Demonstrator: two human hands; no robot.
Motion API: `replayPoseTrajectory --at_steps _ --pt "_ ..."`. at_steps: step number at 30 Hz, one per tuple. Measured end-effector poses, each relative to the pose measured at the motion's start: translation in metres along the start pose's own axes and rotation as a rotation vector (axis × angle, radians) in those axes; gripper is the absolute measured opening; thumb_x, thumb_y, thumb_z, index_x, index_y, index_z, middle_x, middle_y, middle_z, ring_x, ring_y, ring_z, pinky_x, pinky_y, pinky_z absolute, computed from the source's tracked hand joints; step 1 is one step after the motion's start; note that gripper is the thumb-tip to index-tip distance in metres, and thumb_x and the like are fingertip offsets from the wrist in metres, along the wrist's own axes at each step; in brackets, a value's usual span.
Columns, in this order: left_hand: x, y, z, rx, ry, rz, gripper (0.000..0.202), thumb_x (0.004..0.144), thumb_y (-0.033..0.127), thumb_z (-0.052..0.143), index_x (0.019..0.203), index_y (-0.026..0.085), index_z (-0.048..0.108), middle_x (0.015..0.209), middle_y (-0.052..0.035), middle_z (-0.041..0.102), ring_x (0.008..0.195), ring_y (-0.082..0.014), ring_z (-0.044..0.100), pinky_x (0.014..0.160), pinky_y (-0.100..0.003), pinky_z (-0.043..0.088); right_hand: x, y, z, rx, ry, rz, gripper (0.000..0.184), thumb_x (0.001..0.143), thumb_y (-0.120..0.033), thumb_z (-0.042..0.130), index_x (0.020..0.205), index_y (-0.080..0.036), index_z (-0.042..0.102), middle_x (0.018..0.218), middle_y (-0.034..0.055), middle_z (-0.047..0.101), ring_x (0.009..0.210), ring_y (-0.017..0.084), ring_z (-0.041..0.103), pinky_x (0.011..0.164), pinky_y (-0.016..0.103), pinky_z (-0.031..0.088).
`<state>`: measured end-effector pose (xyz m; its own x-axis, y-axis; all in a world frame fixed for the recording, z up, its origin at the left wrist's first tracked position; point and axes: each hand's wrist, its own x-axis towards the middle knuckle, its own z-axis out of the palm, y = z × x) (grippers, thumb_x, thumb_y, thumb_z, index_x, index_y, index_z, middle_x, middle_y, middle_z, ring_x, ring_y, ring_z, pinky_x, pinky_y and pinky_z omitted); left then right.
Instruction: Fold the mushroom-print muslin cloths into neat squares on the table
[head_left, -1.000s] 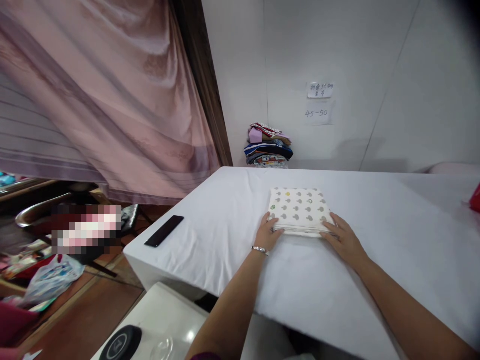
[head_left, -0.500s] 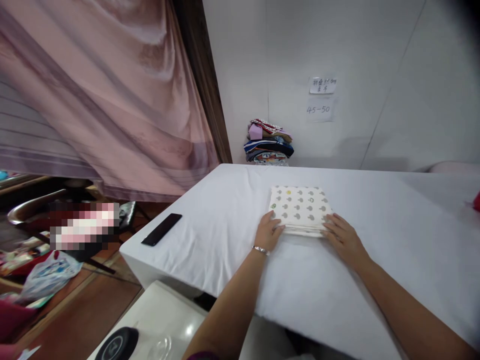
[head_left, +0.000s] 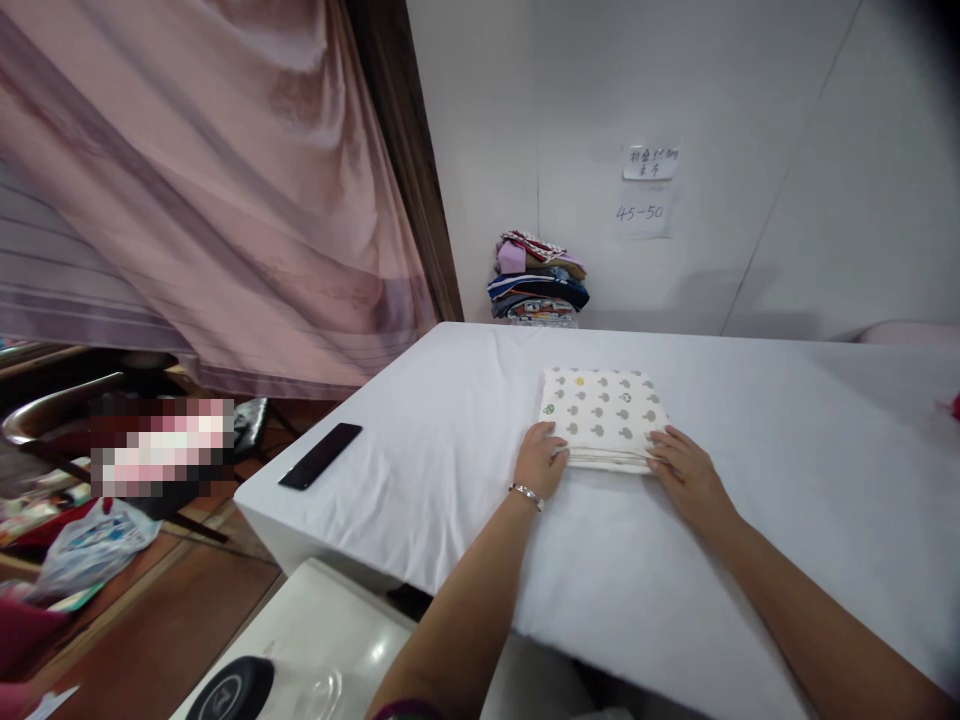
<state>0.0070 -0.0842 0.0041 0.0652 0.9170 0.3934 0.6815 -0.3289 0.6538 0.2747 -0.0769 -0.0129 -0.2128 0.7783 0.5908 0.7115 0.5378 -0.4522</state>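
A white folded cloth (head_left: 600, 410) with grey tree-like prints and a few green and yellow marks lies flat on the white-covered table (head_left: 750, 480). Its stacked layers show along the near edge. My left hand (head_left: 540, 462), with a bracelet at the wrist, grips the near left corner, thumb at the front edge. At the near right corner, my right hand (head_left: 690, 475) has its fingers on top of the cloth and its thumb by the front edge. The undersides of both corners are hidden.
A black phone (head_left: 321, 456) rests at the table's left edge. Behind the table stands a stack of folded fabrics (head_left: 538, 285) against the wall. A pink curtain (head_left: 300, 200) hangs at left. A white appliance (head_left: 330, 620) with a black knob is below.
Both hands stay at the cloth's near corners, and the cloth looks the same. The view has shifted very slightly.
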Motion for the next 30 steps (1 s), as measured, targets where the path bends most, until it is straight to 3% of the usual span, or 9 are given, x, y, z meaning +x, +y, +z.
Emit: replayPoseTrajectory --at_steps 7,16,23,26,30 --pt "0.0013 0.005 0.001 -0.032 0.03 0.0 0.016 0.073 0.011 0.054 0.082 0.021 0.062 0.117 -0.0053 0.054 0.119 -0.0212 0.041 0.102 -0.04 0.035 0.0007 -0.003 -0.0007 -0.027 0.016 -0.012 0.019 0.08 -0.034 0.048 0.083 -0.024 0.064 0.11 0.0048 0.063 0.118 0.025 0.045 0.099 0.049 0.036" --pt "-0.0002 0.0085 -0.0023 -0.009 0.113 0.064 0.012 0.079 0.013 0.049 0.081 0.021 0.058 0.112 -0.0052 0.055 0.116 -0.0188 0.043 0.1 -0.038 0.036 -0.0007 0.0015 -0.0005 0.003 0.047 -0.025 0.018 0.079 -0.036 0.05 0.083 -0.026 0.065 0.11 0.003 0.064 0.116 0.027 0.047 0.098 0.05 0.036" --pt "0.0003 0.0045 -0.0046 -0.029 0.019 0.073 0.003 0.077 0.018 0.056 0.078 0.02 0.057 0.105 -0.0054 0.057 0.107 -0.0188 0.048 0.095 -0.036 0.039 -0.0068 -0.003 -0.0023 -0.027 0.018 -0.014 0.021 0.079 -0.037 0.053 0.093 -0.026 0.064 0.11 0.0028 0.063 0.116 0.026 0.047 0.098 0.048 0.037" --pt "0.0006 0.0031 -0.0057 -0.047 -0.003 0.07 0.01 0.073 0.024 0.063 0.081 0.02 0.058 0.105 -0.0053 0.056 0.106 -0.0191 0.048 0.094 -0.035 0.039 -0.0074 -0.003 -0.0031 -0.033 0.004 -0.019 0.025 0.08 -0.038 0.053 0.1 -0.026 0.063 0.111 0.0027 0.063 0.117 0.025 0.047 0.098 0.048 0.037" --pt "0.0004 0.0035 -0.0065 -0.046 -0.012 0.066 0.014 0.071 0.022 0.065 0.084 0.02 0.059 0.106 -0.0062 0.056 0.108 -0.0203 0.047 0.095 -0.036 0.038 -0.0066 -0.0001 -0.0016 -0.029 0.012 -0.046 0.024 0.081 -0.036 0.051 0.099 -0.027 0.064 0.11 0.0018 0.064 0.116 0.024 0.047 0.098 0.046 0.037"
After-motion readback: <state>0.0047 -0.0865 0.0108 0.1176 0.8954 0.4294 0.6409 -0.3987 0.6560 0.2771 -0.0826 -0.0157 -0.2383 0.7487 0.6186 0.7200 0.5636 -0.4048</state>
